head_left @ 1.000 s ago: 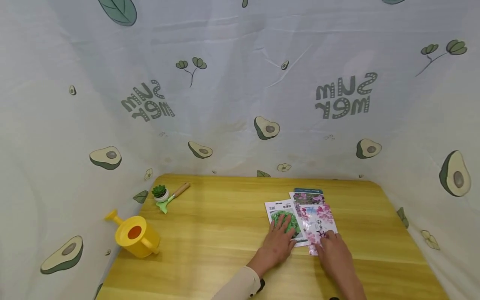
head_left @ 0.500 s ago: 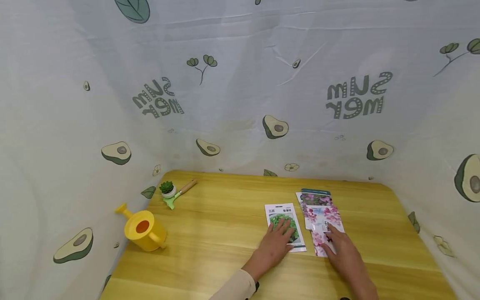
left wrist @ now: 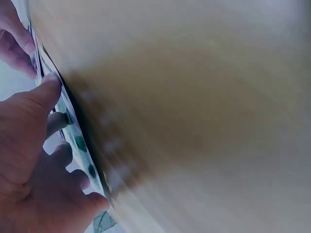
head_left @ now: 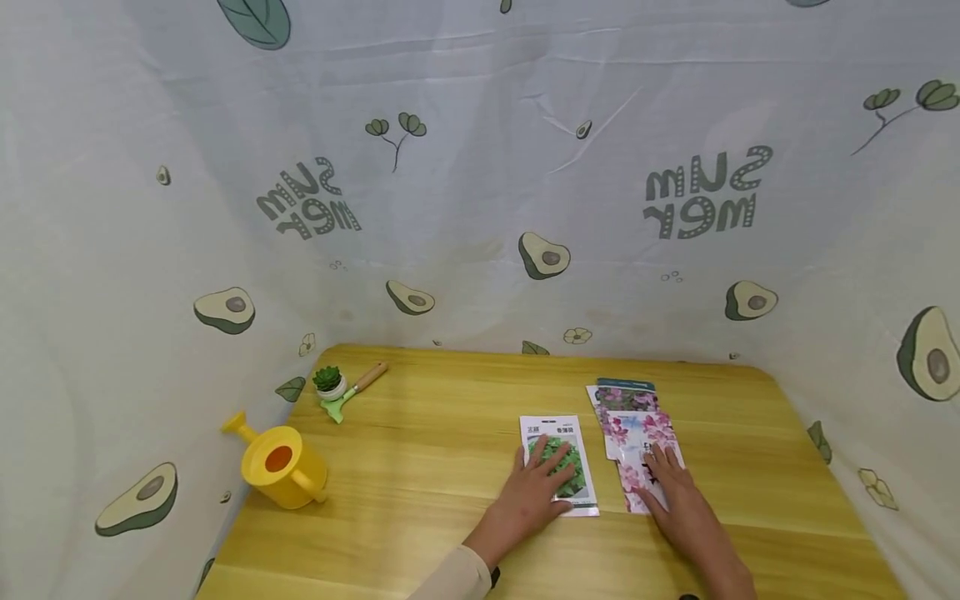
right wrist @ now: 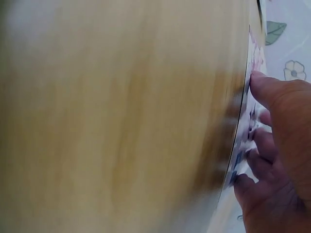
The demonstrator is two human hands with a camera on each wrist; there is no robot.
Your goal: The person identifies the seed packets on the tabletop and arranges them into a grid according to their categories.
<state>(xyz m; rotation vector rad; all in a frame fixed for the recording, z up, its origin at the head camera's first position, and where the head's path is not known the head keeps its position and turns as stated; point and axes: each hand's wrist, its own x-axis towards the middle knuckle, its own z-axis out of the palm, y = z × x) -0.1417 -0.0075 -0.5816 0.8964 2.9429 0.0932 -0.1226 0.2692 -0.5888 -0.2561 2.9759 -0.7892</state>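
In the head view, my left hand lies with fingers spread over a seed packet picturing green leaves. The left wrist view has its fingertips resting on that packet's face. My right hand touches the lower half of a pink-flower seed packet, fingers extended. Seen from the right wrist, thumb and fingertips rest along this packet. Beneath its upper end is a purple-flower packet with a dark teal top. A white packet edge peeks out at the left of the pile.
At the wooden table's left side stands a yellow watering can. Behind it are a small potted succulent and a green hand tool with a wooden handle. An avocado-print curtain surrounds the table.
My left hand has slid the green-leaf packet leftward, opening a gap from the pile it overlapped. My right hand's fingers have straightened over the pink-flower packet. The head view has shifted slightly.
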